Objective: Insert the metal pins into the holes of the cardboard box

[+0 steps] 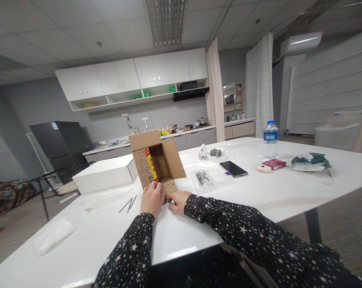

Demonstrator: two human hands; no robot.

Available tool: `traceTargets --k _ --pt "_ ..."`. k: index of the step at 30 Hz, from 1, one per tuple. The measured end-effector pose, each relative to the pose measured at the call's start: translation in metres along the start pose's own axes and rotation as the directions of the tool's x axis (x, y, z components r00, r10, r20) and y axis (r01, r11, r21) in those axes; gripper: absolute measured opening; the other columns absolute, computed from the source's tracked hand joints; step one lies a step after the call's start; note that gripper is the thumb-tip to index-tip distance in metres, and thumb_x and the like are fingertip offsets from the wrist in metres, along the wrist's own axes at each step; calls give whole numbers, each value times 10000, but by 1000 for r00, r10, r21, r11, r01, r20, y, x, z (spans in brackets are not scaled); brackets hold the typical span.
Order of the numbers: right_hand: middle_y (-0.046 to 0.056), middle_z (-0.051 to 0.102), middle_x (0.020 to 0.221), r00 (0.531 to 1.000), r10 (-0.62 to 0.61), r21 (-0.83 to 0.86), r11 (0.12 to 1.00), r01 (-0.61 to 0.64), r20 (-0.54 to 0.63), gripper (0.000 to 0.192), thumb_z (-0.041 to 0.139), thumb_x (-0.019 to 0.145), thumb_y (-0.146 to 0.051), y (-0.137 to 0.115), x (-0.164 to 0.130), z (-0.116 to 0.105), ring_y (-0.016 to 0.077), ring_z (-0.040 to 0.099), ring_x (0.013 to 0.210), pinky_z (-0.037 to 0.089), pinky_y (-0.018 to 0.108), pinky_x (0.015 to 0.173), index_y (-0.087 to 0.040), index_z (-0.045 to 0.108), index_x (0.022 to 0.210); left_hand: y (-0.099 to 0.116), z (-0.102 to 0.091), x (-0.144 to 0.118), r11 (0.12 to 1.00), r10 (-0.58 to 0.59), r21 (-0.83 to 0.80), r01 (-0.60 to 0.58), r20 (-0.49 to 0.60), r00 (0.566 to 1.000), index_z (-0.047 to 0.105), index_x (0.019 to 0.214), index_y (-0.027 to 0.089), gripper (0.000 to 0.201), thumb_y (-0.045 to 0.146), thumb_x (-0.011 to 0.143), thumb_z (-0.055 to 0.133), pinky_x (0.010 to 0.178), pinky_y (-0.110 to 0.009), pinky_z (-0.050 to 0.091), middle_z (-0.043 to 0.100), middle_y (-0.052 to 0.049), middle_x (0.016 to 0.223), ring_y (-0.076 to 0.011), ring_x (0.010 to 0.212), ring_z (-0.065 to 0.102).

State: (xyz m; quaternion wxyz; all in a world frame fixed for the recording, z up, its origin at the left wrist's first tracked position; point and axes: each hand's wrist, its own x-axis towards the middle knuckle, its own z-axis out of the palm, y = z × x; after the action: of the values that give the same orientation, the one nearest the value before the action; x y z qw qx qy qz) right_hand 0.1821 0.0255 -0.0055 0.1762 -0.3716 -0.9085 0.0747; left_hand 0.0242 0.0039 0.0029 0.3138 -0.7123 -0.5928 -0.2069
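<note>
A small brown cardboard box (pixel 141 165) stands tilted on the white table in front of me, its mouth towards me and its flaps spread. Yellow-and-red tape runs along one inner edge, and small silvery dots cover the left panel and lower edge. My left hand (pixel 152 199) is closed over the box's lower front edge, fingers bent. At the lower right corner, my right hand (pixel 178 201) grips the cardboard, with its fingertips partly hidden. Left of my hands lie thin dark metal rods (pixel 129 204).
Left of the box is a white carton (pixel 104 176); crumpled white plastic (pixel 56 236) lies nearer. To the right are a clear bag of small dark pieces (pixel 203 180), a phone (pixel 233 169), a water bottle (pixel 270 140), a red packet (pixel 274 164) and a green bundle (pixel 311 161).
</note>
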Motion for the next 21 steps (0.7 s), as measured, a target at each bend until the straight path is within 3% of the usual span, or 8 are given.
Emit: traceTargets --k 13,21 --pt "54 675 810 1000 3 2 1000 -3 -6 272 515 759 -352 -2 -3 -3 226 636 806 454 310 670 -216 652 950 -2 1 -3 995 -83 51 83 -3 997 597 901 178 220 251 870 392 777 -363 382 613 -87 917 -229 893 548" --pt "64 673 828 1000 -1 17 1000 1 6 303 506 762 -366 1 -3 -2 237 630 837 456 326 693 -219 653 982 -3 2 -2 997 -72 -9 72 -99 992 586 965 175 255 264 904 355 783 -352 362 639 -79 927 -218 903 563"
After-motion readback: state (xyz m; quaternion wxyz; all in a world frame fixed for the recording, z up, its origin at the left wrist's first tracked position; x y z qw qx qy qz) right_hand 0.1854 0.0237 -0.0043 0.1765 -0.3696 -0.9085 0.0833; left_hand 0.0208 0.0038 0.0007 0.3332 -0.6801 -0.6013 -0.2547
